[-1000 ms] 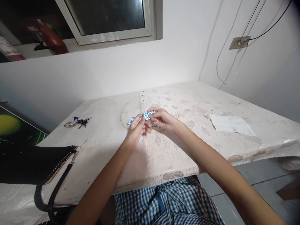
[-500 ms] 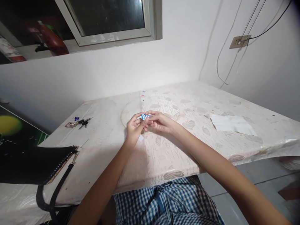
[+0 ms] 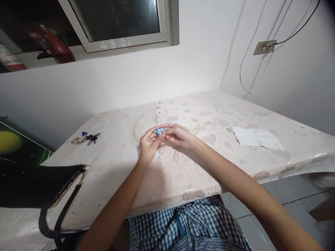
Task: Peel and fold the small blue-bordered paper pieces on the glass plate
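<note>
Between my two hands, above the middle of the table, is a small blue-and-white printed packet (image 3: 160, 131); it is too small to tell its exact kind. My left hand (image 3: 149, 143) pinches it from the left with thumb and fingers. From the other side, my right hand (image 3: 179, 136) has its fingertips closed on it too. Partly hidden below my left hand, a small white piece (image 3: 157, 154) lies on the table.
A white cloth or paper (image 3: 258, 138) lies on the table (image 3: 209, 164) at right. Keys (image 3: 92, 138) rest at left, near a black bag (image 3: 39, 184) with a strap. A red bottle (image 3: 59, 45) stands on the windowsill. Cables hang by a wall socket (image 3: 264, 47).
The packet has turned slightly between my fingers and shows more of its printed face. Both hands keep their grip. The whole view has shifted a little.
</note>
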`<state>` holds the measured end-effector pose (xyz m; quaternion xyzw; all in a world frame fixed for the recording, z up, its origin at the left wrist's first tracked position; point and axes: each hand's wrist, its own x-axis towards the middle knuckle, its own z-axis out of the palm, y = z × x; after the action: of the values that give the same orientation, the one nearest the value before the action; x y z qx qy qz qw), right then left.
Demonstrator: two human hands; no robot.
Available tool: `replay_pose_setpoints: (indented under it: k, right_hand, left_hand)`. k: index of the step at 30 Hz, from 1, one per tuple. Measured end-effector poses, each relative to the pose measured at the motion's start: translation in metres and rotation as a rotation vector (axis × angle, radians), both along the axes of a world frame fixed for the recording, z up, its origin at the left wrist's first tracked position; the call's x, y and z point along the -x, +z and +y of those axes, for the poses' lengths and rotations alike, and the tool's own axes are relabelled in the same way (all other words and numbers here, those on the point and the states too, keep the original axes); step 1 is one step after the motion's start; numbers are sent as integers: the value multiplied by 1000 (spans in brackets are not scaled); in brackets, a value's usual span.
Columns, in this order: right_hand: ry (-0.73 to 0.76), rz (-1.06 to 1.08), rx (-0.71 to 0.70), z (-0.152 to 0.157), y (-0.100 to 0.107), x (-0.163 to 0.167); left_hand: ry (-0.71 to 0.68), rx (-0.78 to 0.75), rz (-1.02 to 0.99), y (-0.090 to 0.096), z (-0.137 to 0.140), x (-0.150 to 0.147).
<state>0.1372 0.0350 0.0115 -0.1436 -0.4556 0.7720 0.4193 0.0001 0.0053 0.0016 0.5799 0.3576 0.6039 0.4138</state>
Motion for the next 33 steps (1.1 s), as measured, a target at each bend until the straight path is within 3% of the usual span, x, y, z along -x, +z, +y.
replay_pose_setpoints:
  k: [6, 13, 19, 28, 33]
  right_hand:
    - [-283, -80, -11, -1, 6, -1]
    - [-537, -295, -325, 5, 4, 0]
    - [-532, -349, -485, 4, 3, 0]
    - [-504, -375, -431, 6, 2, 0]
    - [-421, -349, -450, 8, 2, -2]
  left_hand:
    - [-36, 10, 17, -1, 0, 1]
    - [-91, 178, -101, -6, 5, 0]
    - [-247, 369, -323, -4, 4, -1]
    - [-244, 601, -438, 1, 7, 1]
    - [-270, 594, -485, 0, 8, 2]
